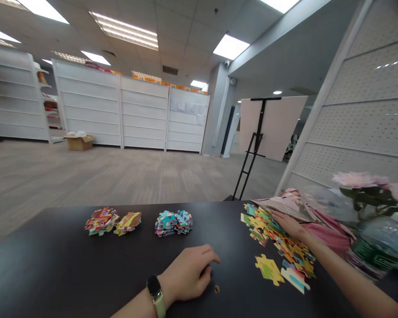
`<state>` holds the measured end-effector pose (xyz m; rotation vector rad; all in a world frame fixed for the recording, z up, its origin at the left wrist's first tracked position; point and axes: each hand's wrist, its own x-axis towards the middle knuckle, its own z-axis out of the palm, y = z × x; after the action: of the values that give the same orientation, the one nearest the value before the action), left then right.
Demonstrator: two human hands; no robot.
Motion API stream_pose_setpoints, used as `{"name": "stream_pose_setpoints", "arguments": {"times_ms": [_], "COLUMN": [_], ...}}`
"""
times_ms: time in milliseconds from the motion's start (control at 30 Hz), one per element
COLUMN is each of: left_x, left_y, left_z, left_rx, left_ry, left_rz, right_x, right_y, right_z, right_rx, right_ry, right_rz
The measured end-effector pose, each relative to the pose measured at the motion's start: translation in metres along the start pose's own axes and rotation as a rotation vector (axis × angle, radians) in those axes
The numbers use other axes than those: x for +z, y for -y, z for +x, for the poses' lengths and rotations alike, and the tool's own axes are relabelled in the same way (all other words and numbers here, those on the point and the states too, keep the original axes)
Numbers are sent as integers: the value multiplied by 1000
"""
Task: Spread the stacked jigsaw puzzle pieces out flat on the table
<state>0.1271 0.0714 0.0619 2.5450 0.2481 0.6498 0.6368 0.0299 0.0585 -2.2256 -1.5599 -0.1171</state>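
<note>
— Several white shelving units (119,110) line the far side of the carpeted room, right?

— Yes, with a cardboard box (78,142) on the floor in front of them. Further right, a black easel (254,150) holds a pale board (275,126) beside a perforated partition (361,115).

— What's closest to the camera?

— A black counter (36,269) runs across the lower view. Pink flowers (354,180) and a plastic bottle (373,251) stand blurred at its right end, near a crumpled pink cloth (331,236).

— Where are the puzzle pieces?

— Jigsaw pieces (292,251) lie in a loose spread on the right of the counter, with a yellow-green one (268,269) near its lower edge. A teal-and-blue pile (173,222) sits at the centre. Further left, a red-and-orange pile (101,221) sits just beside a smaller yellow-and-orange pile (128,222).

— And the hands?

— The right hand (287,223) lies flat with its fingers together, touching the top of the spread. The left hand (189,274), wearing a wristwatch (154,291), is curled with its fingers down on the counter, just left of the spread. I can't tell whether it's pinching anything. A small brown spot (216,289) sits just beside it, too small to identify.
</note>
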Motion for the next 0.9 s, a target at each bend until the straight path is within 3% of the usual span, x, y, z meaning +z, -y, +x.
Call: {"name": "stream_pose_setpoints", "arguments": {"times_ms": [200, 400, 767, 900], "left_x": [0, 0, -1, -2], "left_y": [0, 0, -2, -2], "left_z": [1, 2, 1, 0], "left_rx": [-19, -23, -34, -47], "left_ry": [6, 34, 31, 34], "left_rz": [-7, 7, 2, -3], "right_x": [25, 13, -3, -25], "right_y": [16, 19, -37, -52], "right_z": [-8, -32, -9, 1], "right_rx": [-34, -116, 69, 105], "right_ry": [116, 165, 81, 48], "right_rz": [-62, 5, -85, -166]}}
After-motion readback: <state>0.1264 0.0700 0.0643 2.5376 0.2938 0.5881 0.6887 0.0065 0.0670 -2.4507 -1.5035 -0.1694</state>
